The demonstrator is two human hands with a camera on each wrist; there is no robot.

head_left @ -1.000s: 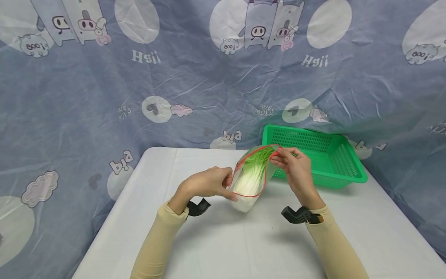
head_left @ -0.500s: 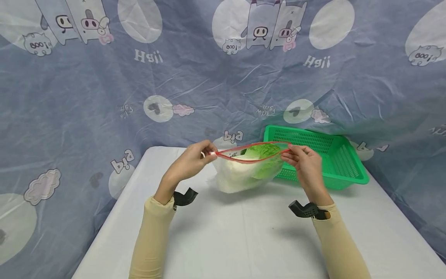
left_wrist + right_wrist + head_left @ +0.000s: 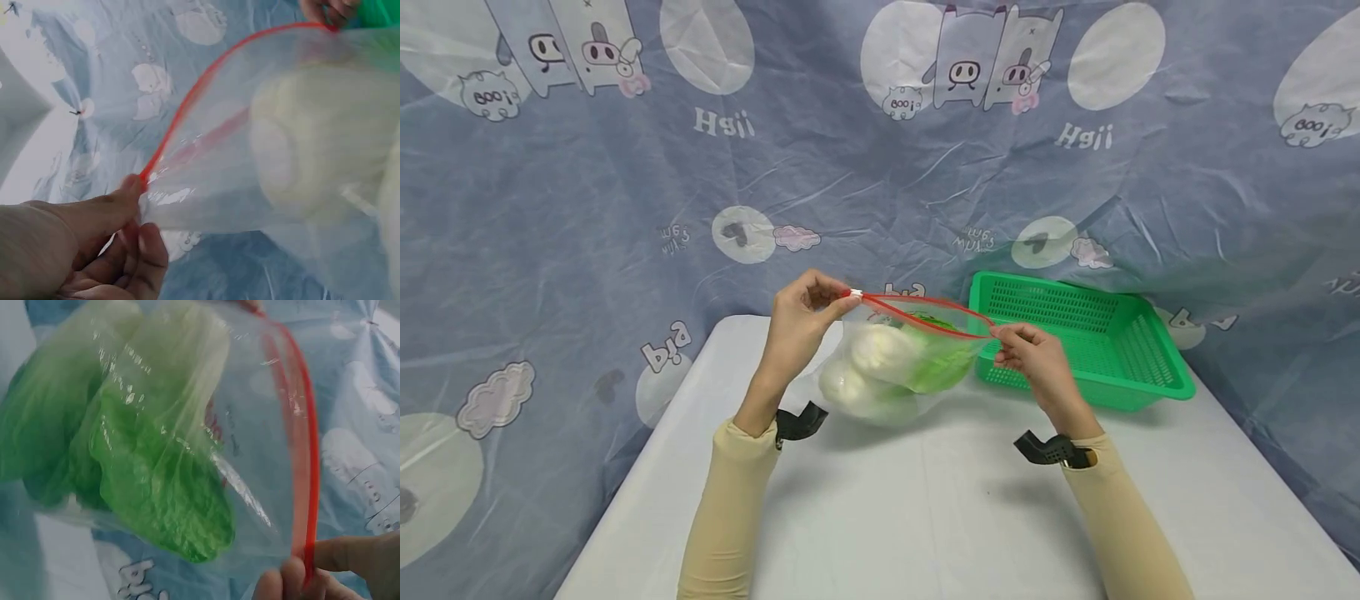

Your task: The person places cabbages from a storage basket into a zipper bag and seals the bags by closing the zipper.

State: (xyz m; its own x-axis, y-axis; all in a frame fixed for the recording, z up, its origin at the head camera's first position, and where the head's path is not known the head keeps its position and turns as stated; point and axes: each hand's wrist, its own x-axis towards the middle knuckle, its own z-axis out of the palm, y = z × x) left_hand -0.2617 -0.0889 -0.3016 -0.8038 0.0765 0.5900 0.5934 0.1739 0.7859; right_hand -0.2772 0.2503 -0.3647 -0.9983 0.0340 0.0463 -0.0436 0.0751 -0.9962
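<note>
A clear zip bag (image 3: 925, 400) with a red zip strip (image 3: 917, 319) stretches between my hands, its mouth parted in the middle. Inside lie two heads of napa cabbage (image 3: 883, 350), white bases to the left and green leaves (image 3: 169, 487) to the right. My left hand (image 3: 801, 325) pinches the bag's top left corner by a small white slider (image 3: 856, 293). At the strip's other end, my right hand (image 3: 1037, 358) pinches the top right corner between thumb and fingers. Whether the bag's bottom touches the table cannot be told.
A green perforated plastic basket (image 3: 1150, 383) stands at the back right of the white table (image 3: 910, 525), just behind my right hand. Grey-blue printed cloth (image 3: 850, 175) hangs behind the table and along its sides.
The bag turned from pointing away to lying sideways, then rose at its left end. My left hand moved left and up to the slider corner. The mouth narrowed; a second cabbage base came into view.
</note>
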